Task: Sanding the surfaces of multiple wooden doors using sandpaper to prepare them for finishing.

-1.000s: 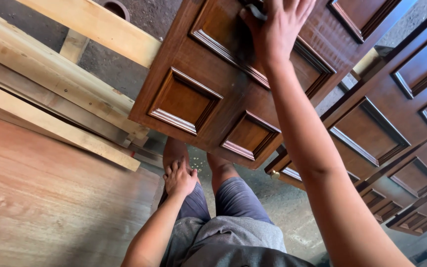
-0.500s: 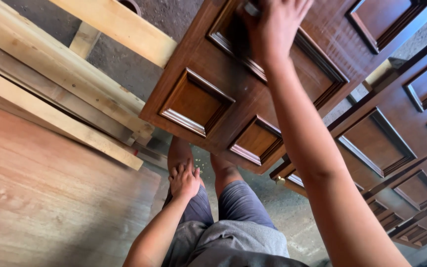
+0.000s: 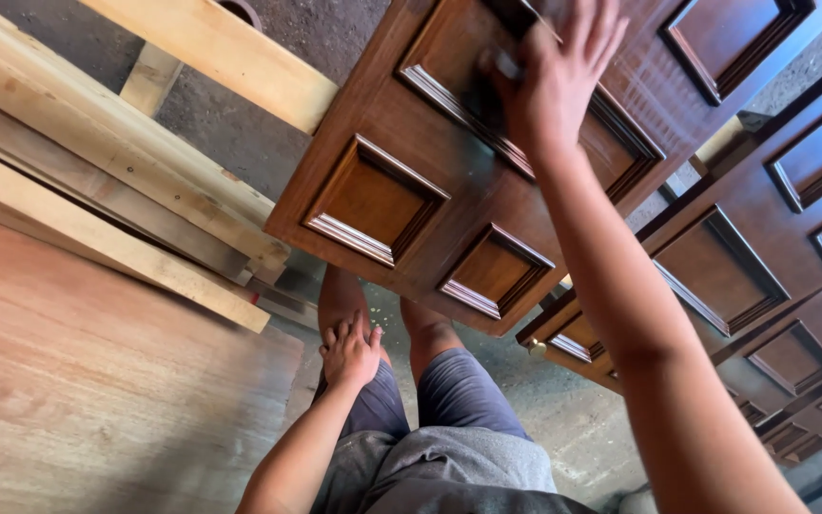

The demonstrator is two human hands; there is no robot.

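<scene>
A dark brown wooden door (image 3: 563,214) with raised square panels lies in front of me. My right hand (image 3: 556,81) is stretched out over its upper panel, fingers spread, pressing a dark pad (image 3: 499,90) flat against the wood; what the pad is made of I cannot tell. My left hand (image 3: 349,352) rests on my left knee with fingers apart and nothing in it. My legs in blue-grey shorts are below the door's near edge.
More brown panelled doors (image 3: 734,257) are stacked to the right. Pale timber beams (image 3: 97,190) lie at the left, with a large reddish wood sheet (image 3: 78,400) beside me. Grey concrete floor (image 3: 563,419) shows under the door.
My right hand has slid a little across the door's upper panel with the pad under it. My left hand has stayed on the knee.
</scene>
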